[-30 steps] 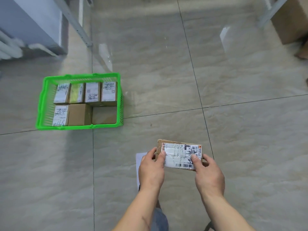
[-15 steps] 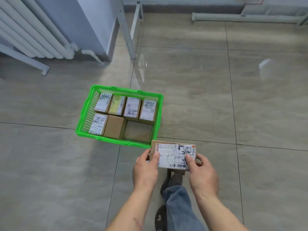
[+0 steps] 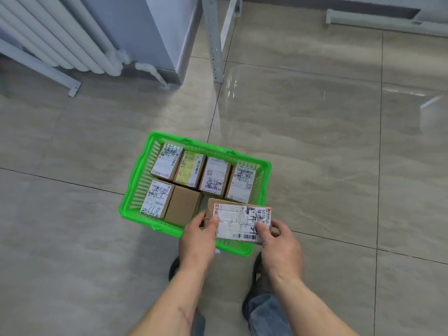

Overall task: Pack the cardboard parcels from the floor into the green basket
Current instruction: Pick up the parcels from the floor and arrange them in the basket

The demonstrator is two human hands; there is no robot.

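Both hands hold one cardboard parcel [image 3: 238,221] above the near right corner of the green basket [image 3: 135,180], label side up, its long edge running roughly along the basket's near rim. The left hand [image 3: 197,241] pinches the parcel's left end: the thumb lies on top of the white shipping label [image 3: 240,223] and the other fingers [image 3: 197,220] curl under and around the cardboard edge, closed firmly on it. The right hand [image 3: 281,248] grips the right end the same way, thumb pressed on the label near the barcode, the index finger hooked over the far right edge, and the remaining fingers folded beneath where they cannot be seen. Inside the basket, four labelled parcels [image 3: 204,173] stand side by side in a row along the far wall. In front of that row, against the basket's left wall, sits another labelled parcel [image 3: 156,198], and just beside it, touching, a plain brown parcel [image 3: 183,204] with no label showing. The space right of the plain parcel lies directly under the held parcel and is mostly hidden by it. The basket rests on the tiled floor [image 3: 327,154]; the person's dark shoes [image 3: 257,270] stand just near of the basket, and a white radiator [image 3: 55,37] is well beyond it to the far left.
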